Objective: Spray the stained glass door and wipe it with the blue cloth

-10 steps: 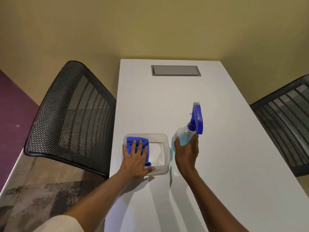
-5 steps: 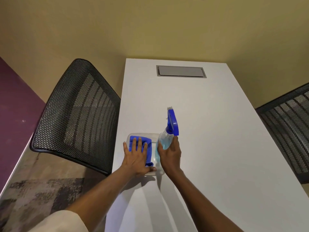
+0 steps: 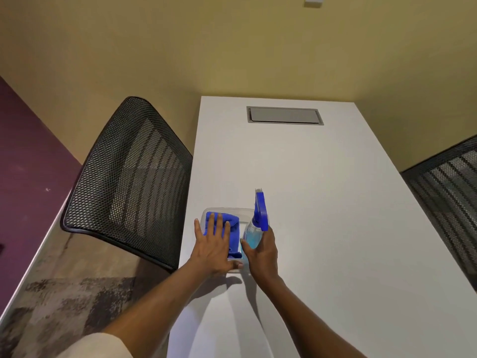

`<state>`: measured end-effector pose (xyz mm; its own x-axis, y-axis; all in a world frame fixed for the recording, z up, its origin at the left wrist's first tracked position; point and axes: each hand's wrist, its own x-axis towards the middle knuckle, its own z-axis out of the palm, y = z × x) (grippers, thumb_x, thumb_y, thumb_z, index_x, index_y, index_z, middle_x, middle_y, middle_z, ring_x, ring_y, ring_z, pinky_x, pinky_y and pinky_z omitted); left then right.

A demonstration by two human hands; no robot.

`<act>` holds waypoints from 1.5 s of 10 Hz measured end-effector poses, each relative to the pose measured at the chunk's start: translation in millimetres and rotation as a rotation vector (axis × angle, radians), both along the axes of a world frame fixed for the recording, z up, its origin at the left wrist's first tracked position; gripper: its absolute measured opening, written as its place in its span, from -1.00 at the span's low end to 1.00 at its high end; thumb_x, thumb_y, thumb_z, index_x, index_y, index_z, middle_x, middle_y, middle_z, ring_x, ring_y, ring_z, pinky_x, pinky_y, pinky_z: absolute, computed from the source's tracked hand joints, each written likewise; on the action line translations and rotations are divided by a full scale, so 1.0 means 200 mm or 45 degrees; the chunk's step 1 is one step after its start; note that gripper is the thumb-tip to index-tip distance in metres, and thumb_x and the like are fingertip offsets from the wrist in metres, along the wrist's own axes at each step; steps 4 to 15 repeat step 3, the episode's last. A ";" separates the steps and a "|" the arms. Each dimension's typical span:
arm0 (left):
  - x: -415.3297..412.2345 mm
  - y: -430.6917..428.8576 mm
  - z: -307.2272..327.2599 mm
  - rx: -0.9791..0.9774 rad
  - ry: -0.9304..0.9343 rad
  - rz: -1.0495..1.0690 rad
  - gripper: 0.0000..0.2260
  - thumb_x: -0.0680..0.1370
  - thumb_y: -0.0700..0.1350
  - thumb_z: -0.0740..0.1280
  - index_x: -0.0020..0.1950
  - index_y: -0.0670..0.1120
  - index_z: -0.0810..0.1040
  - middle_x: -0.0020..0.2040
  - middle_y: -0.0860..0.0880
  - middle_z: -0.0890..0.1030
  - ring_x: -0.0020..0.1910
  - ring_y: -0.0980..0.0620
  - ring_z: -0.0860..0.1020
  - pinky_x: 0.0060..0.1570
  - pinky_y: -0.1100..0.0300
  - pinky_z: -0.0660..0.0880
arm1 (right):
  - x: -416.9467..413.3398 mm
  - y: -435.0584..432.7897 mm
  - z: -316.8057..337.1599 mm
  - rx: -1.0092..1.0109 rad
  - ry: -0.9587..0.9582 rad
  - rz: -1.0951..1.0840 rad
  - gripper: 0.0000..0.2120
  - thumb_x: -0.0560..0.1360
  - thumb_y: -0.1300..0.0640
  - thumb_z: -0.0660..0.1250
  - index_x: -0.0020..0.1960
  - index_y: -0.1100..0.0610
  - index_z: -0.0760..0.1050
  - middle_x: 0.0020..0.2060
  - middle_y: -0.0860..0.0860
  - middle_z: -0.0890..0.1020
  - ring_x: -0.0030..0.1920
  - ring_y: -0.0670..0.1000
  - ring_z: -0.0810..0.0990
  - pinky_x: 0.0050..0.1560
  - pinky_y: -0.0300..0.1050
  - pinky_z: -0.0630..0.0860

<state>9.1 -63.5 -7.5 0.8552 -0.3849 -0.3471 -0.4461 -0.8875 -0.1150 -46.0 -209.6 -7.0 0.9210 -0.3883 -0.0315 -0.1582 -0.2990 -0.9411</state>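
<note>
Over the last second your right hand (image 3: 262, 250) has carried the spray bottle (image 3: 254, 229) leftward across the white table (image 3: 322, 202), from clear of the clear plastic tray (image 3: 227, 209) to the tray's right side; the bottle now stands upright there, blue trigger head up, with its base hidden behind your hand, so you cannot tell whether it has touched down inside the tray. Your right fingers wrap the bottle's body in a closed grip. Your left hand (image 3: 214, 244) has not shifted: it lies flat, fingers spread, pressing on the blue cloth (image 3: 232, 226), which sits folded in the tray's left part. No glass door shows in this view, only the wall, the table and two mesh chairs (image 3: 129, 177). Judgement: both tools are gathered at the tray, which reads either as stowing after the wipe or as pick-up before it; the frames do not settle which. Risk: the bottle could tip if it is let go on the tray rim.
</note>
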 end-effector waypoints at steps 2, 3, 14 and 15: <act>-0.07 0.02 0.10 0.019 -0.031 -0.003 0.10 0.35 0.62 -0.14 0.56 -0.17 -0.32 0.52 -0.26 -0.39 0.43 -0.32 -0.47 0.20 -0.46 -0.49 | -0.01 -0.01 0.01 -0.048 0.019 0.058 -0.26 0.41 0.07 0.53 0.33 -0.39 0.17 0.26 -0.34 0.41 0.27 -0.17 0.44 0.16 -0.23 0.50; -0.09 0.02 0.19 0.029 -0.075 0.084 0.09 0.36 0.61 -0.11 0.57 -0.15 -0.30 0.55 -0.27 -0.35 0.51 -0.36 -0.35 0.31 -0.48 -0.34 | -0.02 -0.03 0.03 -0.193 0.033 0.001 -0.16 0.31 0.04 0.60 0.44 -0.01 0.20 0.33 0.02 0.39 0.28 -0.06 0.36 0.20 -0.16 0.45; -0.09 0.02 0.19 0.029 -0.075 0.084 0.09 0.36 0.61 -0.11 0.57 -0.15 -0.30 0.55 -0.27 -0.35 0.51 -0.36 -0.35 0.31 -0.48 -0.34 | -0.02 -0.03 0.03 -0.193 0.033 0.001 -0.16 0.31 0.04 0.60 0.44 -0.01 0.20 0.33 0.02 0.39 0.28 -0.06 0.36 0.20 -0.16 0.45; -0.09 0.02 0.19 0.029 -0.075 0.084 0.09 0.36 0.61 -0.11 0.57 -0.15 -0.30 0.55 -0.27 -0.35 0.51 -0.36 -0.35 0.31 -0.48 -0.34 | -0.02 -0.03 0.03 -0.193 0.033 0.001 -0.16 0.31 0.04 0.60 0.44 -0.01 0.20 0.33 0.02 0.39 0.28 -0.06 0.36 0.20 -0.16 0.45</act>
